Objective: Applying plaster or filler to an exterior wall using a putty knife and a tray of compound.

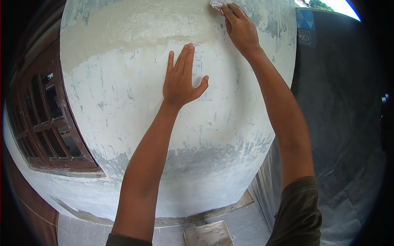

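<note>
In front of me stands a wall (135, 106) coated in white and grey plaster, with a damp beige band of fresh filler (111, 33) across its upper part. My left hand (180, 78) is laid against the wall just under that band, fingers stretched and thumb out, holding nothing. Higher up and to the right, my right hand (241, 28) has its fingers closed round a small pale, pinkish-edged piece (217, 5) smeared with filler. That piece is at the wall's surface near the top edge of the picture; most of it is cut off or covered, so its kind is unclear.
A brown wooden window frame (53, 119) with glass panes is set in the wall at left. Dark plastic sheeting (340, 102) hangs at right. On the floor below lies a filler-covered rectangular slab or tray (208, 234), near a wood strip (244, 201) along the wall's foot.
</note>
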`<state>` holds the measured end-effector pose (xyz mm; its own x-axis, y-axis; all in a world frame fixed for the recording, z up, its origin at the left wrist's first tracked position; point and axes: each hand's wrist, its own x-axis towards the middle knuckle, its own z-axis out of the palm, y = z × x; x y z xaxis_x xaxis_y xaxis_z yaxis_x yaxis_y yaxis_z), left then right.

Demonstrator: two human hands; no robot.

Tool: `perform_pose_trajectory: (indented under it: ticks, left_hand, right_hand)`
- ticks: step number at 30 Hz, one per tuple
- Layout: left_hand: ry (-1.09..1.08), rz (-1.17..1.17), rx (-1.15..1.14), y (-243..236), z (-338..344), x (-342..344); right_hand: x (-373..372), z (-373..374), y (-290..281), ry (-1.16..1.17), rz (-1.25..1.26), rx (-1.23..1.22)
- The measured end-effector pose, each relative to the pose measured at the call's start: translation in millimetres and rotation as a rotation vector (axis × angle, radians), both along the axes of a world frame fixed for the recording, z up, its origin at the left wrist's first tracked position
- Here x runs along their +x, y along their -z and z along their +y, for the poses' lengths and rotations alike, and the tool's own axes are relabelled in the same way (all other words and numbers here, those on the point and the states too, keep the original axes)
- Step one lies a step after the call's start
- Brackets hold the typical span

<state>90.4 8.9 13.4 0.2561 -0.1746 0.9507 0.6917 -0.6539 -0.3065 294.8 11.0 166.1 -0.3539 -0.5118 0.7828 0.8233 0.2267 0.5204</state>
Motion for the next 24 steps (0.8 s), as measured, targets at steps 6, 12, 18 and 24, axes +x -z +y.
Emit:
perform_pose_trajectory:
  ticks: [6, 12, 18, 24]
  left_hand:
    - [-0.015, -0.006, -0.009, 1, 0, -3]
    - [-0.021, 0.001, -0.003, 1, 0, -1]
    - [-0.016, 0.002, 0.016, 0, 1, -1]
    - [-0.024, 0.004, 0.012, 0, 1, -1]
  right_hand:
    - [-4, 5, 25, 0.072, -0.070, 0.013]
    - [1, 3, 49, 0.087, 0.002, -0.138]
    - [7, -4, 75, 0.042, -0.029, -0.228]
    - [14, -22, 77, 0.202, -0.053, -0.058]
